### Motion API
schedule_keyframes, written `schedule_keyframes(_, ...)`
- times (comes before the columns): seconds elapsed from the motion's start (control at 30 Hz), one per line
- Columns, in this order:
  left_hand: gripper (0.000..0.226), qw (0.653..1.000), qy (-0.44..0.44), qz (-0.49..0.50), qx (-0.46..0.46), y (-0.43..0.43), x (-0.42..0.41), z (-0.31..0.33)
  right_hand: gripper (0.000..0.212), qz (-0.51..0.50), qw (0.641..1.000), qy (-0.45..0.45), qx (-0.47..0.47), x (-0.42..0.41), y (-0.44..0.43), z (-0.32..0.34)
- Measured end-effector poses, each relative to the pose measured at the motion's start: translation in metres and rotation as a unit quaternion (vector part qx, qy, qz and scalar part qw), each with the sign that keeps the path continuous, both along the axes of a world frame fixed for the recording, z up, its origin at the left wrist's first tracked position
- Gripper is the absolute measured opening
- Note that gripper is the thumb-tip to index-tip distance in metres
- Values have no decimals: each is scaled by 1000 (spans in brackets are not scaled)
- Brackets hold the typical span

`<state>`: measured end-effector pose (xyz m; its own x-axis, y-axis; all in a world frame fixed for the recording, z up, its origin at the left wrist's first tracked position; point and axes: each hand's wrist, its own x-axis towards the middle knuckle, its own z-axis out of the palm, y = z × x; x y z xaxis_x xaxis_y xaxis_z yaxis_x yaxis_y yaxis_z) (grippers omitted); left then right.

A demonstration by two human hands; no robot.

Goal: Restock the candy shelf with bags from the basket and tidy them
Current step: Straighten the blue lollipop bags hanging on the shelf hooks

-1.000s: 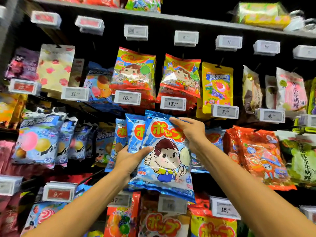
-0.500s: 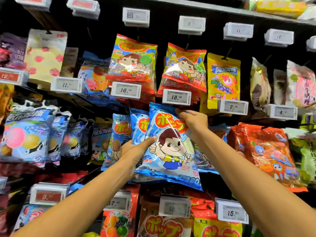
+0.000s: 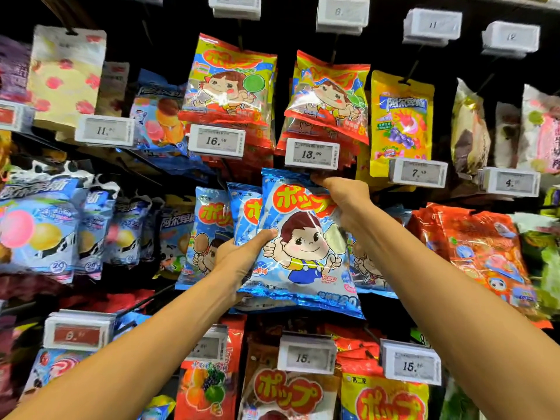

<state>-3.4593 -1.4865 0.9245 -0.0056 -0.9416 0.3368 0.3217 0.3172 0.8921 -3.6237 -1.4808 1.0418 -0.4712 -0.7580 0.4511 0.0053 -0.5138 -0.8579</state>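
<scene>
A dark shelf wall [image 3: 381, 40] carries candy bags on hooks, each hook tipped with a white price tag. At centre hang blue lollipop bags [image 3: 209, 228]; whether the front blue bag [image 3: 297, 253] sits on its hook is hidden. At twelve o'clock, red-and-yellow bags [image 3: 230, 83] hang behind the 16.49 tag [image 3: 216, 140]. Cow-print bags [image 3: 39, 225] fill nine o'clock, orange bags [image 3: 481, 253] three o'clock, red bags [image 3: 209, 386] six o'clock.
</scene>
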Motion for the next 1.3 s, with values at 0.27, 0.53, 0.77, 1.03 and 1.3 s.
schedule_keyframes(0.27, 42, 1000, 18, -10, -2, -5, -4, 2, 45, -13, 999, 27, 11, 0, 3, 5)
schedule_keyframes(0.53, 28, 999, 46, -29, 3, -13, -13, -6, 15, -83, 986, 140, -34, -5, -2, -1)
schedule_keyframes(0.77, 26, 998, 44, -32, 9, -27, -15, -6, 18, -120, 968, 168, -143, 0, 2, -18)
schedule_keyframes(1.03, 27, 997, 67, -18, -22, -35, -11, -29, 18, -108, 969, 156, -157, -2, -8, -37)
schedule_keyframes(1.3, 29, 991, 109, -32, -70, -23, -7, -22, 32, -39, 970, 157, -179, -5, 0, -32)
